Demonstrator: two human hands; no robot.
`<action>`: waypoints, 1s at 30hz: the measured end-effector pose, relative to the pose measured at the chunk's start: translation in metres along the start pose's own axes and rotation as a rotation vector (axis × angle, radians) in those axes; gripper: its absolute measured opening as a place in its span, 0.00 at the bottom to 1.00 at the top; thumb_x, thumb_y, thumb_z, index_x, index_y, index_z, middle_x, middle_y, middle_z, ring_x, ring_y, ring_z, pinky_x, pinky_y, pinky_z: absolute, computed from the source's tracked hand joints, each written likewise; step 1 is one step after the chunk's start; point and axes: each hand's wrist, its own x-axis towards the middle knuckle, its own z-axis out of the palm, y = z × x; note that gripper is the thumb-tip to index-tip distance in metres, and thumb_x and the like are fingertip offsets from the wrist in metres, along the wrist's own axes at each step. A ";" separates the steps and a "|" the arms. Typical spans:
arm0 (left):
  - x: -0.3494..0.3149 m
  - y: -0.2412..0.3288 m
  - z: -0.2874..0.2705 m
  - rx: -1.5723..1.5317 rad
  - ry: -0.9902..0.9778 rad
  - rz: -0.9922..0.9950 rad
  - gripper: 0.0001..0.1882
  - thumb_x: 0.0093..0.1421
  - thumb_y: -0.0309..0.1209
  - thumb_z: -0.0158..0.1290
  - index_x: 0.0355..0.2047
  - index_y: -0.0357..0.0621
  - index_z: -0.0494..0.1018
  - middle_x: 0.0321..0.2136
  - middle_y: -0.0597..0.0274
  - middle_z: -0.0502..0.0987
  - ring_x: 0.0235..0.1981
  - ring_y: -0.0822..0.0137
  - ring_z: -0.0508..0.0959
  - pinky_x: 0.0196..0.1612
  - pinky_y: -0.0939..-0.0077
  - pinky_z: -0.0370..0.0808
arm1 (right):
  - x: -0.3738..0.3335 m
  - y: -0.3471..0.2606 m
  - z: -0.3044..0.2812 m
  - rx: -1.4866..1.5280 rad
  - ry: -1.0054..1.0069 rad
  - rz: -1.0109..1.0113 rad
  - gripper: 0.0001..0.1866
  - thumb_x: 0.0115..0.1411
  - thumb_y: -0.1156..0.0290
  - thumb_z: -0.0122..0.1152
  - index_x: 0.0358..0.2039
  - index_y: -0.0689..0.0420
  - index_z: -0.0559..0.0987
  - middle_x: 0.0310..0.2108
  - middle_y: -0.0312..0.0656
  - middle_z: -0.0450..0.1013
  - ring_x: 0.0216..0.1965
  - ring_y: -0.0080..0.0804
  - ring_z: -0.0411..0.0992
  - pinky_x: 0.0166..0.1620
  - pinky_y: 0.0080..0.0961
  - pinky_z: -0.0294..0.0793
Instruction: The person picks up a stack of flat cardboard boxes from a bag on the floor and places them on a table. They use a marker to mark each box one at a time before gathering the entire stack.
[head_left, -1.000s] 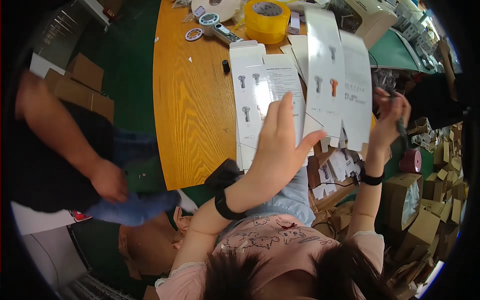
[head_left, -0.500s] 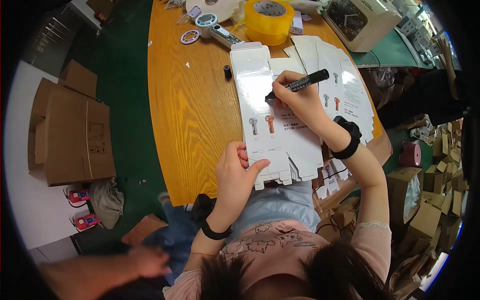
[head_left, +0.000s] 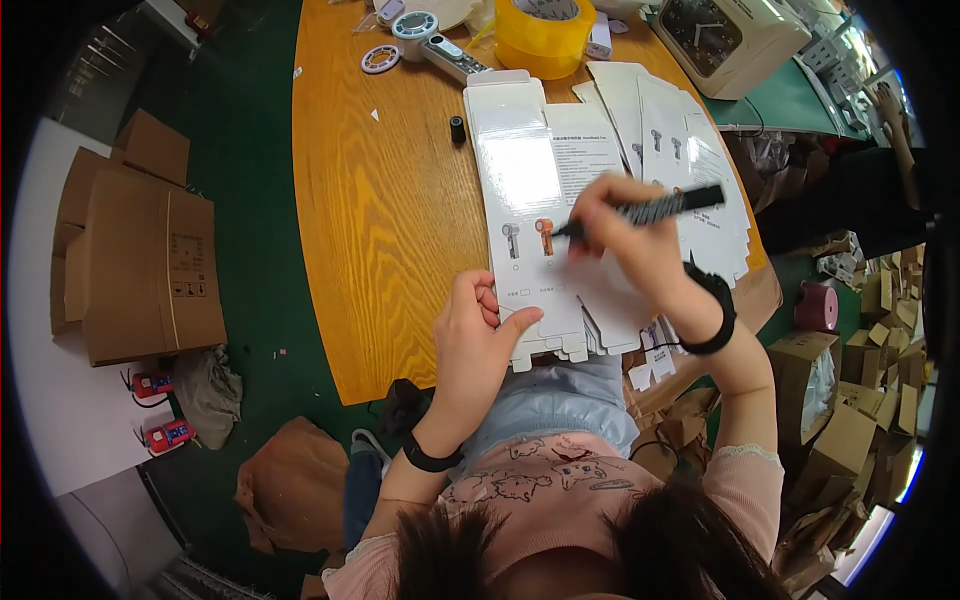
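Note:
A stack of flat, unfolded white cartons lies at the table's near edge, printed with small pictures of grey and orange handheld fans. My left hand grips the lower left edge of the stack, its thumb on top and its fingers curled at the side. In my right hand, somewhat smeared by motion, is a black marker. Its uncapped tip points left, close to the orange fan picture; whether it touches the card I cannot tell. The marker's black cap stands on the wood, left of the stack.
More flat cartons fan out to the right. Toward the back of the wooden table are a yellow tape roll, a handheld fan, a white ring and a boxed clock. Cardboard boxes stand left on the floor.
My right hand and the marker have moved right and toward me, from the carton's upper part to beside the orange fan picture. The other person's arm at lower left has left the view.

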 end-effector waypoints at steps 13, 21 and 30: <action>-0.007 0.010 0.002 -0.122 -0.045 0.004 0.22 0.43 0.24 0.60 0.37 0.34 0.62 0.21 0.64 0.68 0.22 0.76 0.69 0.24 0.82 0.67 | -0.025 0.019 0.001 -0.334 -0.069 -0.248 0.08 0.52 0.71 0.50 0.22 0.63 0.71 0.15 0.36 0.68 0.15 0.19 0.65 0.20 0.16 0.63; 0.009 0.082 0.035 -0.682 -0.240 0.035 0.23 0.48 0.21 0.54 0.42 0.31 0.57 0.31 0.55 0.68 0.28 0.70 0.73 0.28 0.81 0.70 | -0.077 -0.044 -0.106 0.339 0.642 -0.573 0.11 0.56 0.64 0.46 0.26 0.60 0.69 0.17 0.37 0.63 0.19 0.24 0.65 0.23 0.15 0.64; -0.006 0.036 0.009 0.233 0.063 0.327 0.24 0.44 0.29 0.60 0.38 0.33 0.62 0.29 0.55 0.66 0.29 0.64 0.69 0.31 0.74 0.68 | -0.009 -0.011 -0.047 -0.048 0.244 -0.288 0.06 0.53 0.73 0.52 0.24 0.62 0.71 0.18 0.36 0.67 0.17 0.19 0.67 0.21 0.13 0.64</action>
